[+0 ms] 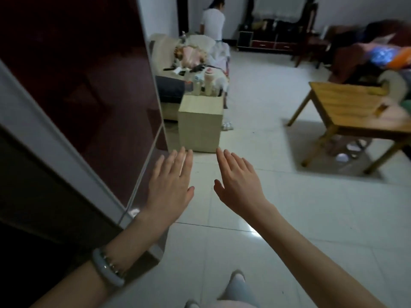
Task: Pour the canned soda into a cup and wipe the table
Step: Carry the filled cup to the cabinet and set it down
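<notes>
While the left hand (171, 181) and the right hand (238, 181) are held flat, fingers straight, over the tiled floor (289, 218), the wooden table (347, 103) is seen at the middle right, cut off by the frame edge; the things on it are blurred.

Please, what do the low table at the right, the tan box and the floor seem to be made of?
The low yellow-brown table looks like wood with a light varnish: grain lines run across its top. The plain tan box seems matte cardboard, open at the top. The pale floor appears glazed ceramic tile: thin joints and glossy reflections show.
</notes>
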`<move>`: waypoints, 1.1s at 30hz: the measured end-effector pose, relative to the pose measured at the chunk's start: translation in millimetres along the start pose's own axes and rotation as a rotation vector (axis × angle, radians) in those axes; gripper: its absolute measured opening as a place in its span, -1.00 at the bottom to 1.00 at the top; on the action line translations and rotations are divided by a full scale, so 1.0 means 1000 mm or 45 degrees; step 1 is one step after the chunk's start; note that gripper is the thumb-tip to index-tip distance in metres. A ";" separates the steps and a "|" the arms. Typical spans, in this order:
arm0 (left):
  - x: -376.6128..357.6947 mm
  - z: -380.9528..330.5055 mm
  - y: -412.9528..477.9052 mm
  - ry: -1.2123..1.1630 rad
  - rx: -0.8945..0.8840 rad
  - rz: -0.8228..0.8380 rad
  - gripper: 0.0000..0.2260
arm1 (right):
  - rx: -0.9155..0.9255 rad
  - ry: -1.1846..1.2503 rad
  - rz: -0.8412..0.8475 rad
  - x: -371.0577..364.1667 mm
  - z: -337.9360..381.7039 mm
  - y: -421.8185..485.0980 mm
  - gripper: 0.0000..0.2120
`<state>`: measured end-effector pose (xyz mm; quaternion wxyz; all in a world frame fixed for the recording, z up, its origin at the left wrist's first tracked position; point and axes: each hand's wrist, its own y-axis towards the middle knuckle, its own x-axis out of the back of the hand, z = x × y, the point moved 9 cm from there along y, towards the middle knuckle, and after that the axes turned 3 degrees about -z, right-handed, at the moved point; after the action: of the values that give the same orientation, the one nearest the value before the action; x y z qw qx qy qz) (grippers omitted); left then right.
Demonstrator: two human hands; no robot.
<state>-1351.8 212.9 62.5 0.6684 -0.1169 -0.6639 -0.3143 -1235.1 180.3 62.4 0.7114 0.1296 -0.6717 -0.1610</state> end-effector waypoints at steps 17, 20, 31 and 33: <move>-0.018 -0.306 0.106 -0.212 -0.706 -0.029 -0.27 | -0.896 -0.225 -0.004 0.067 -0.286 -0.143 -0.29; -0.022 -0.363 0.123 -0.234 -0.741 -0.025 -0.26 | -0.938 -0.245 0.006 0.077 -0.335 -0.158 -0.29; -0.026 -0.557 0.192 -0.349 -0.746 -0.050 -0.23 | -0.958 -0.264 0.075 0.109 -0.526 -0.198 -0.29; -0.029 -0.583 0.203 -0.346 -0.748 -0.022 -0.25 | -0.972 -0.251 0.081 0.111 -0.555 -0.204 -0.29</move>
<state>-757.8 43.6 34.5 0.5088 -0.3402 -0.6288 -0.4796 -687.8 -68.8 47.1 0.6450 -0.1814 -0.6324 -0.3887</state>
